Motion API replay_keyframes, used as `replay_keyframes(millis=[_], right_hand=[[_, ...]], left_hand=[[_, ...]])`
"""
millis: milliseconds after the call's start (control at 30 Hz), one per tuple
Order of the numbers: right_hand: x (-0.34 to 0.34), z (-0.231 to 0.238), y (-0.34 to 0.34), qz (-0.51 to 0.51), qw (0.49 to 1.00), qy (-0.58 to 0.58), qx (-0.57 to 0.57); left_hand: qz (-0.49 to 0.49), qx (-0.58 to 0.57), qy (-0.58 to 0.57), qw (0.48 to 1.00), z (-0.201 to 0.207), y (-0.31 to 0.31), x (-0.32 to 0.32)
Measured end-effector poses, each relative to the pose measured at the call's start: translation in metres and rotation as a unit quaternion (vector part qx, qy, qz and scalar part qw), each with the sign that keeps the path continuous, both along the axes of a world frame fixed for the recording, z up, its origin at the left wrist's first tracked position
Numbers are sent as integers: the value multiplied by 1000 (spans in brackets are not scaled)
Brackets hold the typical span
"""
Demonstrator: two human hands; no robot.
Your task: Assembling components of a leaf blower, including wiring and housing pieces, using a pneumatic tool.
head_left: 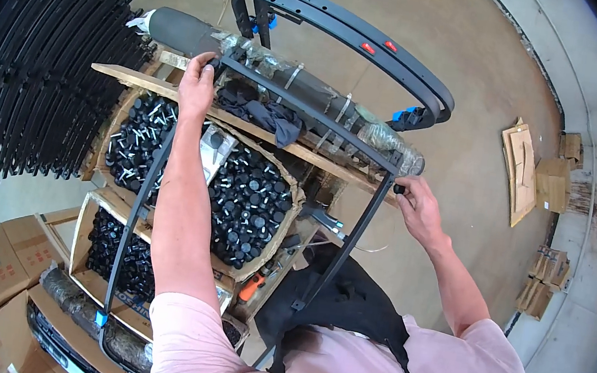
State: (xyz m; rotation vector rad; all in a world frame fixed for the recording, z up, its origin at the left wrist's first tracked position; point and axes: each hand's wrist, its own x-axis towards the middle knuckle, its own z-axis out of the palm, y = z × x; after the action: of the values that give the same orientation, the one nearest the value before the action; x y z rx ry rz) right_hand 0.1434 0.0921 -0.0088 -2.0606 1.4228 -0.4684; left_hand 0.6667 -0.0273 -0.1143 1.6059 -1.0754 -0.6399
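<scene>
- Crossbar [308, 111] of a black tubular frame lies just above the near side of a thick wrapped roll [183, 32], its long axis slanting the same way, from near the roll's left end to near its right end.
- Left hand [197, 86] is at the crossbar's left corner, right hand [420, 206] at its right corner; neither is nearer, since each reaches its own end.
- Left grip: thumb and fingertips close about a round black cap [214, 63] at that corner, though the fingertips partly cover it.
- Right grip: thumb and fingers pinch a small black knob [398, 189] just outside the right corner.
- From the corners, the frame's right leg [361, 225] and left leg [127, 239] run back toward the person; the left one crosses above the left edges of two cartons, ending in view near a blue fitting [101, 319].
- Black-headed bolts [247, 202] fill the upper carton [298, 195], between the two legs and partly under the left forearm.
- A wooden plank [124, 75] runs along that carton's far edge, with dark cloth [270, 116] bunched behind it.
- Beyond the roll stands a curved grey frame [334, 27]; whether it joins the held one cannot be told.
- Hidden: the left leg's upper stretch, behind the forearm; the right leg's lower end, lost against a black bag [351, 299] at the torso; any threads on the cap or knob.
</scene>
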Motion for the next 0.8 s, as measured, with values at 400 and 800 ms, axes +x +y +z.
replay_keyframes(millis=[400, 800], right_hand=[[11, 6, -15, 34, 990, 133, 22], [35, 15, -29, -9, 959, 280, 43]], left_hand=[[59, 22, -1, 998, 1, 0, -3], [33, 0, 15, 999, 3, 5, -2]])
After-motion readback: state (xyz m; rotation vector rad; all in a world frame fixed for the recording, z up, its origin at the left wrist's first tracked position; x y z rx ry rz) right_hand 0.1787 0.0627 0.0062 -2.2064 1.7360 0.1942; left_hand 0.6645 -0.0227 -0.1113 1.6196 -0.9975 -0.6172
